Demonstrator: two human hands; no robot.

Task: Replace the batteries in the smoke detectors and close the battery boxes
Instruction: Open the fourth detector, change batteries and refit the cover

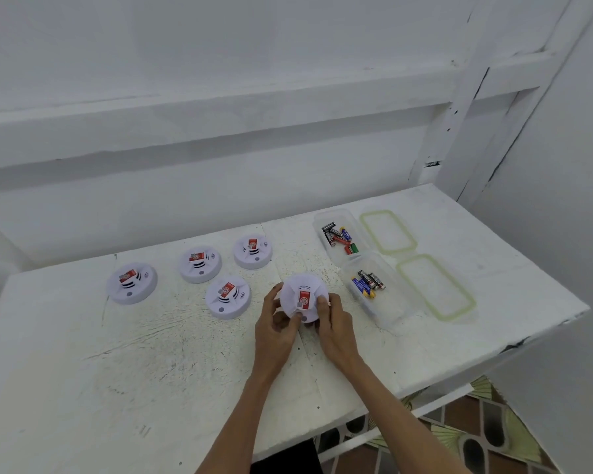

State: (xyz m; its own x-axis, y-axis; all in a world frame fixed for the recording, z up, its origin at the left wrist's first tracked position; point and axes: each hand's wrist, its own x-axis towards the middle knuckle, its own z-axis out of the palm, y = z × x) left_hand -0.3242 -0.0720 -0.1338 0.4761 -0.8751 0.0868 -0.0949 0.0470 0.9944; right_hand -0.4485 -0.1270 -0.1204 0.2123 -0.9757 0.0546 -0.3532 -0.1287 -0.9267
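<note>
Smoke detector [303, 297], white and round with a red label on its face, sits between the two hands over the middle of the counter [151, 354]. I cannot tell whether it touches the surface. The left hand [276, 331] grips its left edge with curled fingers, the thumb laid on the face near the lower rim. The right hand [334, 328] grips its right edge, the thumb pressed just beside the label.

Just left of the left hand lies another detector [228, 297], face up. Beyond it and further left lie three more detectors [200, 265], spread apart, each with the same red label.

Just right of the right hand stands the near clear box [391, 313] holding blue and black batteries [368, 283]. Past it, touching, is the far clear box [343, 215] with black, red and green batteries [338, 236]. Two green-rimmed lids [435, 287] lie flat to the right of the boxes, one beside each.
</note>
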